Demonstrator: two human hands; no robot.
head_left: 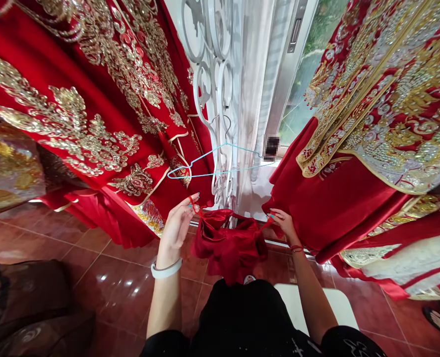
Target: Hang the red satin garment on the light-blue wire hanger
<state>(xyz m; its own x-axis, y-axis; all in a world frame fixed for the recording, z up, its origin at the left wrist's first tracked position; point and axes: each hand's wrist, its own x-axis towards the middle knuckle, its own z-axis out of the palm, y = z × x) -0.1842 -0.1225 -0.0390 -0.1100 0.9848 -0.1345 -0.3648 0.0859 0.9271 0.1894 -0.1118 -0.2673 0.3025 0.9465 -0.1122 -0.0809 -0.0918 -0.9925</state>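
A dark red satin garment with thin straps hangs between my hands, low in front of my body. My left hand, with a white band on the wrist, pinches a looped red strap at the garment's left side. On the other side, my right hand has its fingers closed on the right strap. A light blue wire hanger hangs by its hook just above and beyond the garment, with nothing on it. Both hands are below the hanger and apart from it.
White scrollwork metal stands behind the hanger, beside a window. Red gowns with gold embroidery hang at left, and a beaded red costume at right. A white stool and dark bags are on the tiled floor.
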